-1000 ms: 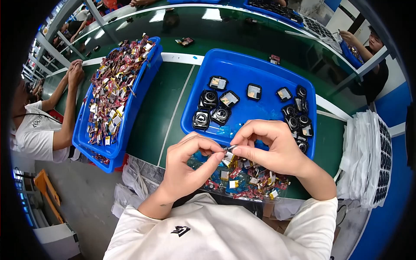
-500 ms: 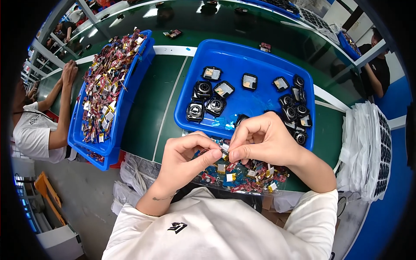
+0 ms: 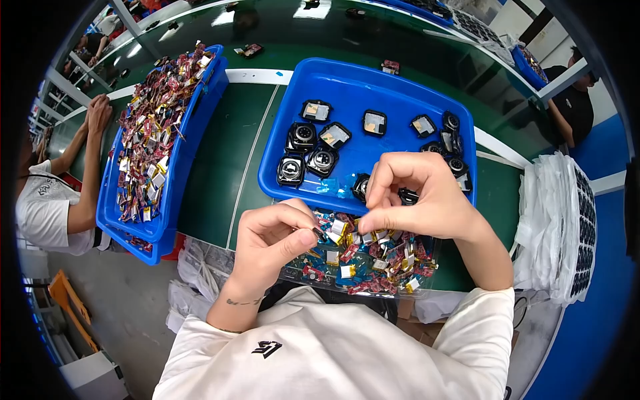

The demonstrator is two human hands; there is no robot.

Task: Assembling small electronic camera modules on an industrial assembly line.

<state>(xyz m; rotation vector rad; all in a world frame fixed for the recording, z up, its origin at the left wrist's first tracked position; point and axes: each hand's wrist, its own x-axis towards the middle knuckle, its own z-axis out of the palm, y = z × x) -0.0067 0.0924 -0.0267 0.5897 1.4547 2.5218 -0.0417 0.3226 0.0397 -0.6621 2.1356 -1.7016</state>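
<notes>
My left hand (image 3: 272,243) is closed, thumb and forefinger pinching a small dark piece (image 3: 320,235). To its right, my right hand (image 3: 420,200) hangs over the near rim of a blue tray (image 3: 373,73); its thumb and fingers curl together, and what they hold, if anything, I cannot make out. A black part (image 3: 408,196) shows within the curl of that hand, held or behind it I cannot tell. Under both hands lies a heap of red circuit boards with silver batteries (image 3: 380,265) and blue film scraps. Black smartwatch cases (image 3: 302,137) lie in the tray.
A blue bin (image 3: 193,133) heaped with boards and batteries stands at the left, by a co-worker's clasped hands (image 3: 99,113). Padded white sheets (image 3: 550,227) are stacked at the right. Beyond the tray runs a green conveyor (image 3: 267,33) carrying a few parts. Another person (image 3: 573,100) is at far right.
My hands have drawn apart after meeting over a small pale piece. The left has shifted left with a dark piece in its pinch; the right has lifted slightly. The view has shifted a little.
</notes>
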